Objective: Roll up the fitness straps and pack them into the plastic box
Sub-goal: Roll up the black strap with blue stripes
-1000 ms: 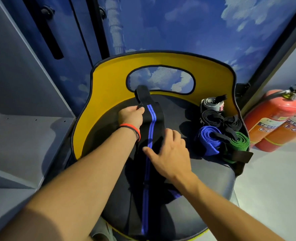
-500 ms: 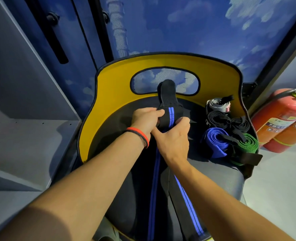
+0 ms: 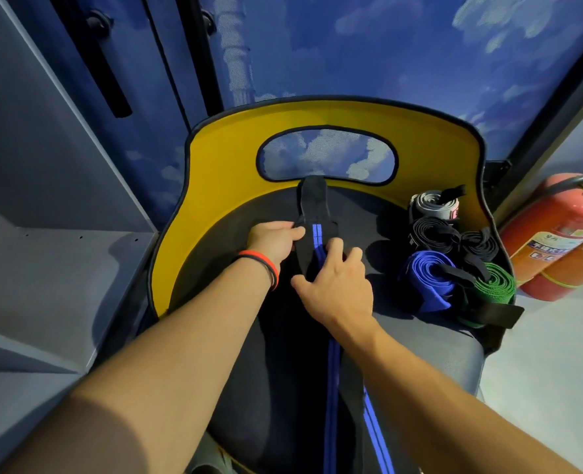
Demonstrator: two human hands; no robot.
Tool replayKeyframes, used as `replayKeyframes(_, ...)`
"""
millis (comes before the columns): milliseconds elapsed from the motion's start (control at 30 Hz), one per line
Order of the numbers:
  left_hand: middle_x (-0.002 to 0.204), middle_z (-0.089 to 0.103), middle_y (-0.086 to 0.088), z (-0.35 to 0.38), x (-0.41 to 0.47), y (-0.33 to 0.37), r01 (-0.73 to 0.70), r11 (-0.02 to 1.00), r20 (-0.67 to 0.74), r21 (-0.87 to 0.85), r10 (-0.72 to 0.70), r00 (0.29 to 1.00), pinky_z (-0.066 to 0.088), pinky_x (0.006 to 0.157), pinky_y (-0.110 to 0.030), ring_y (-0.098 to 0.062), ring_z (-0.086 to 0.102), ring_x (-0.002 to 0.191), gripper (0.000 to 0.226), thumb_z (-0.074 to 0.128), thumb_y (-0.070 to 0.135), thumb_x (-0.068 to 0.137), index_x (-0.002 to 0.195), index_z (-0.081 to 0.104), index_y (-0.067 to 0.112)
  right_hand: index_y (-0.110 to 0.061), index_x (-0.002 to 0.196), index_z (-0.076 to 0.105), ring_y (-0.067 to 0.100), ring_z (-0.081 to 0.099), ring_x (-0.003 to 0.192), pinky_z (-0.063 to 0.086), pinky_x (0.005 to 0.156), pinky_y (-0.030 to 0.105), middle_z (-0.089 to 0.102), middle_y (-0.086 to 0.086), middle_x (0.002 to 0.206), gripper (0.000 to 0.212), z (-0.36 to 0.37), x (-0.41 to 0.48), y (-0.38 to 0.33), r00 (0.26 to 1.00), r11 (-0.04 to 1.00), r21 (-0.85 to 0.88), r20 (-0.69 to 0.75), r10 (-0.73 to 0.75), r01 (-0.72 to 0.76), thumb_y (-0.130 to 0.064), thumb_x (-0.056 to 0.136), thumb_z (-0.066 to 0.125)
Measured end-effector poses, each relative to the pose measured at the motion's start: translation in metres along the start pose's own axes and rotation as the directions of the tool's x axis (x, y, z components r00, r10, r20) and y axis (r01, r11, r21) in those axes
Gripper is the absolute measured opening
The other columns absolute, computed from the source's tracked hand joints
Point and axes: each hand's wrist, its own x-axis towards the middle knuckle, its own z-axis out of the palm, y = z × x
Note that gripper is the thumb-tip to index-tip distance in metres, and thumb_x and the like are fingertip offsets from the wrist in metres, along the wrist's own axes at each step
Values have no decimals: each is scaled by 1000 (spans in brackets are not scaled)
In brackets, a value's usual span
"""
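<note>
A: Two hands on one strap?
B: Yes. The left hand [image 3: 273, 236] pinches the left edge of the long, flat black strap [image 3: 312, 206]. The fingers [image 3: 334, 249] of the right hand [image 3: 338, 285] curl over its right edge, grasping it too.
A: Where does it lie?
B: Lengthwise on the dark padded seat [image 3: 221, 268], blue stripe up, its narrow tab reaching the smooth yellow backrest [image 3: 221, 159].
A: Others?
B: Coiled tight at the seat's right side: a grey roll [image 3: 433, 205], black rolls [image 3: 433, 234], a blue roll [image 3: 427, 278], a green roll [image 3: 495, 285].

One head-worn wide-angle camera looks forward and steeply down, close over the chair seat [image 3: 372, 217]. The left hand [image 3: 271, 239] and right hand [image 3: 338, 289] lie at centre, with the yellow backrest [image 3: 225, 172] toward 12 o'clock.
</note>
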Motion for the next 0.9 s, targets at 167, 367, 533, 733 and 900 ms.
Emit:
replayKeyframes(167, 114, 74, -12, -3, 9, -22, 77, 997, -33, 5, -77, 997, 54, 97, -40, -27, 69, 107, 37, 77, 11, 87, 123, 71, 9, -22, 138, 37, 31, 43, 119, 43, 92, 43, 43, 10, 128, 63, 18, -5, 8, 998, 979, -202, 52, -34, 44, -59, 89, 54)
replayKeyframes(367, 102, 72, -14, -11, 25, -29, 63, 998, -79, 5, -63, 995, 56, 89, -38, -25, 68, 89, 38, 75, 11, 89, 126, 68, 6, -24, 150, 34, 34, 41, 125, 40, 99, 44, 44, 13, 136, 63, 28, 8, 2, 989, 975, -182, 98, -108, 125, -45, 94, 55)
replayKeyframes(533, 123, 70, -12, -9, 39, -19, -16, 997, -35, 77, 19, 999, 53, 103, -45, -30, 66, 112, 42, 74, 15, 91, 132, 65, 8, -25, 150, 36, 32, 39, 132, 40, 103, 47, 45, 8, 145, 74, 24, 30, 2, 988, 981, -165, 134, -77, 99, -60, 89, 59)
replayKeyframes(733, 113, 68, -1, 1, 55, -8, -153, 985, -39, 76, 156, 987, 52, 97, -35, -19, 63, 106, 36, 69, 15, 95, 130, 67, 9, -18, 157, 20, 34, 38, 129, 40, 103, 45, 40, 14, 139, 95, 36, 37, -6, 991, 964, -241, 93, -94, 114, -70, 86, 58)
replayKeyframes(900, 118, 69, -5, 3, 69, -6, -176, 983, -97, 55, 180, 979, 49, 93, -31, -18, 62, 104, 35, 71, 15, 93, 127, 68, 8, -23, 134, 37, 30, 46, 115, 47, 91, 41, 49, 10, 125, 77, 37, 49, -7, 993, 981, -158, 39, -111, 116, -70, 81, 67)
